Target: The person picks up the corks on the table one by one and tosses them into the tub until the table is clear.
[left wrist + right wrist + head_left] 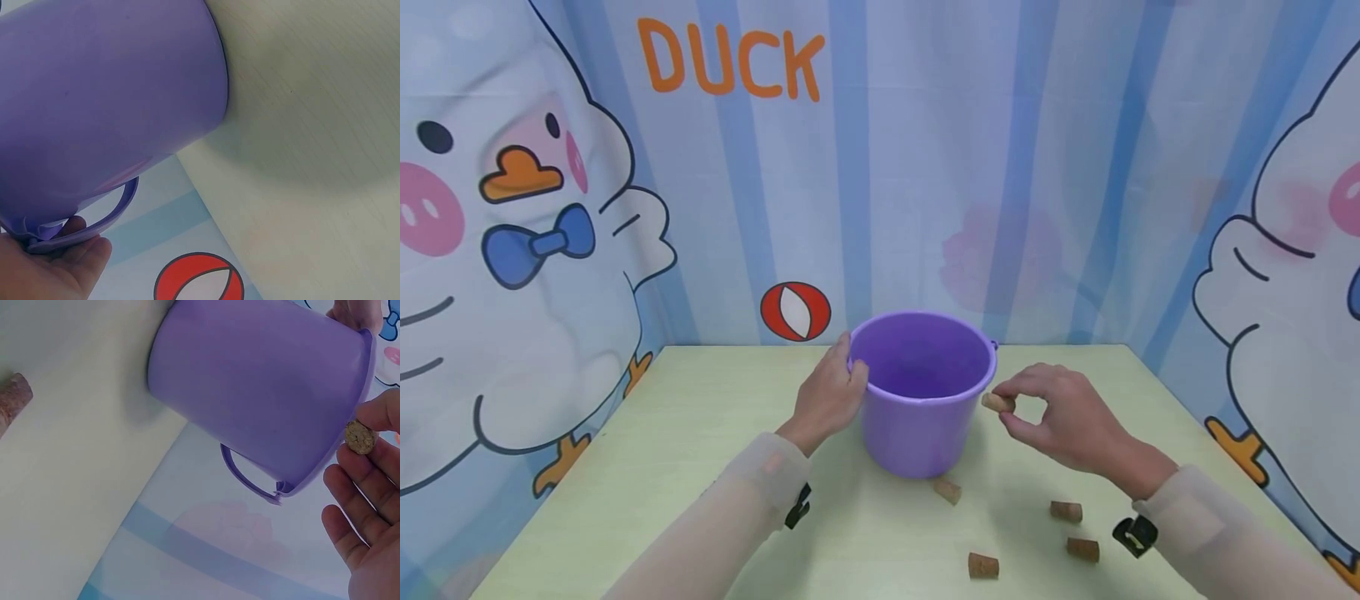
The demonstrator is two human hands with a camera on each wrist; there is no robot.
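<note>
Left hand: the left hand [829, 393] grips the bucket [913, 437] at the left of its rim, fingers at the handle [94, 234].
Right hand: the right hand [1067, 417] pinches a cork [997, 402] between thumb and forefinger; in the right wrist view the other fingers spread loosely.
Held cork: raised off the counter [760, 375], just beside the right of the rim; whether it touches the rim, I cannot tell.
Bucket: purple, upright on the counter, mouth up.
Loose corks: one [947, 490] lies near the bucket's base; two more, an upper [1066, 511] and a lower [1083, 549], lie close together below the right hand; a fourth [983, 566] lies nearest the person.
Sleeves: pale on both arms, a black band showing at each wrist.
Backdrop: blue-striped curtain [925, 167] with white ducks at both sides, a red and white ball [796, 311] and orange "DUCK" lettering [730, 58].
</note>
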